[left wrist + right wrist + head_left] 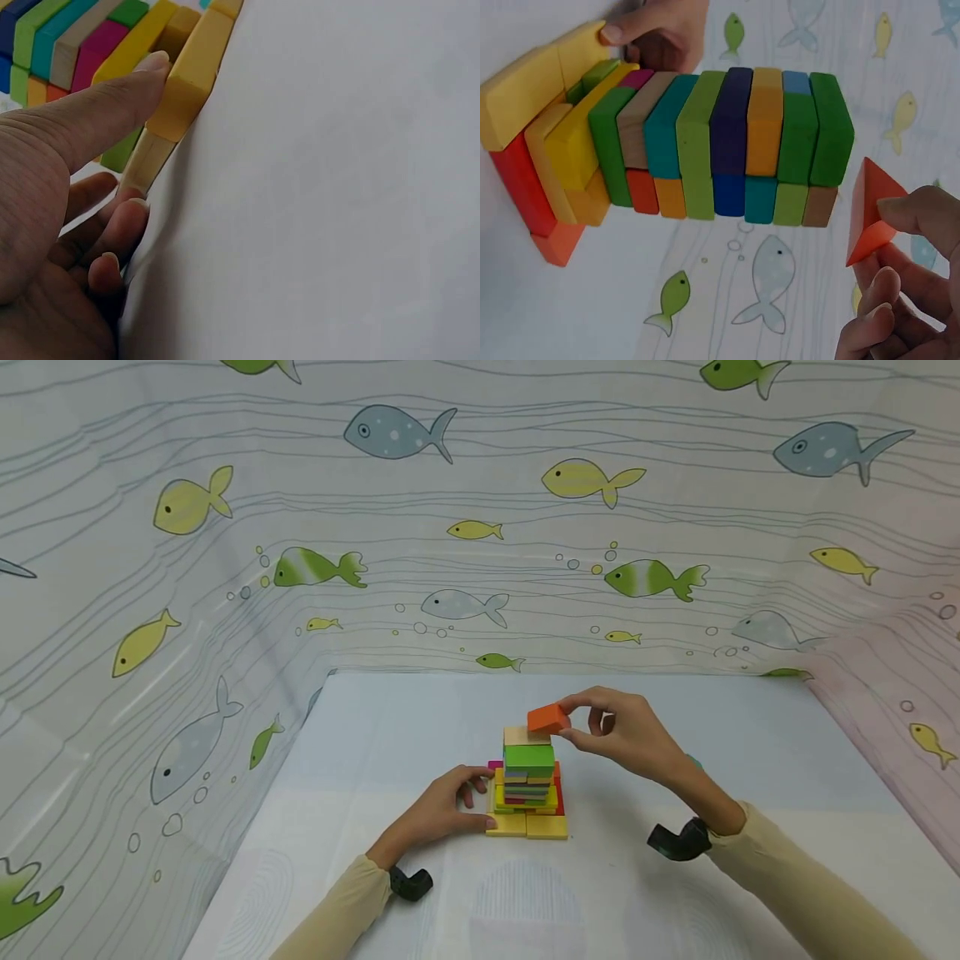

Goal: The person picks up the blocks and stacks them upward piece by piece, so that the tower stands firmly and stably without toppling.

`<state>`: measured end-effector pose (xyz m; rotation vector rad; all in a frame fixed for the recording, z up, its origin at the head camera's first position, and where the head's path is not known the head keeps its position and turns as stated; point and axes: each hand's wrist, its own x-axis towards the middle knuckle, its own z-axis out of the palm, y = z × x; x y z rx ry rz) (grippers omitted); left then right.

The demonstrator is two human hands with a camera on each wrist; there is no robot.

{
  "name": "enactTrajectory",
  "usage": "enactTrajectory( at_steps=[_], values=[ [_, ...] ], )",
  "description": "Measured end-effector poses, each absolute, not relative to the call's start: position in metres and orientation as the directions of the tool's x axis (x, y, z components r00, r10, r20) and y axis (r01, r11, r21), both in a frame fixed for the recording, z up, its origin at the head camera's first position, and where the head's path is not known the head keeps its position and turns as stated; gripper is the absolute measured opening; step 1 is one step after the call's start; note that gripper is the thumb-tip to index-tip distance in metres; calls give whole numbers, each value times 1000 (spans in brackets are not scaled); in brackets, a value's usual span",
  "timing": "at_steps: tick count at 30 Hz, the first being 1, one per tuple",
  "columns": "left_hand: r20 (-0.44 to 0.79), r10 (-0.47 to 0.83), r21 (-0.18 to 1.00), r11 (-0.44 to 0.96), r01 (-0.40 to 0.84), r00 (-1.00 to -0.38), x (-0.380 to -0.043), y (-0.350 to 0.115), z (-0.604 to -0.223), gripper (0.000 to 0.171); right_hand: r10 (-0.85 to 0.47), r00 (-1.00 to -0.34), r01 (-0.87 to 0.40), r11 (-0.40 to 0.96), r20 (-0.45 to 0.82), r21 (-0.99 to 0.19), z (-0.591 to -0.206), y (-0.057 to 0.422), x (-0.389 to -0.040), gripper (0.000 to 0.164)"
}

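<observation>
A tower of coloured wooden blocks (529, 762) stands on a wider base of flat blocks. Between thumb and fingertips my right hand (626, 731) pinches an orange triangular block (547, 719). This wedge is held just above the tower's top, and the right wrist view shows a gap between them. Down at the base's left side rests my left hand (447, 806), its thumb touching a yellow block (187, 86) at the front corner. The other fingers of that hand curve loosely beside a pale wood block (148, 159).
A white tabletop (375, 727) surrounds the tower, with fish-patterned sheeting (465, 560) behind and at both sides. A small teal thing (694, 761) shows partly behind the right wrist. Black devices (678, 841) are worn at both wrists.
</observation>
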<state>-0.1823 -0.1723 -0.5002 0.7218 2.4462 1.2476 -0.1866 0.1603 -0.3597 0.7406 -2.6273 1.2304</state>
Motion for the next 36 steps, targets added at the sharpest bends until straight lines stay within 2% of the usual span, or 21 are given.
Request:
enactTrajectory(
  at_steps=[7,17,22,31,36],
  values=[
    [-41,561,821,490,292,-827,-182,-172,-500,75,-442,-833,-540,515,333,-666,-361,140,-189,32],
    [-40,562,827,483,288,-826,-183,-173,-501,73,-454,-832,-538,524,319,-660,-363,132,-188,32],
    [-48,553,825,491,280,-832,-183,-173,-501,73,-440,-841,-526,529,314,-666,-363,136,-189,38],
    [-42,556,832,480,279,-830,-182,-172,-499,73,-313,-897,-440,588,312,-679,-385,187,-193,28],
    [-41,554,825,488,285,-831,-182,-173,-500,72,-214,-954,-301,677,211,-672,-415,243,-193,33]
  ],
)
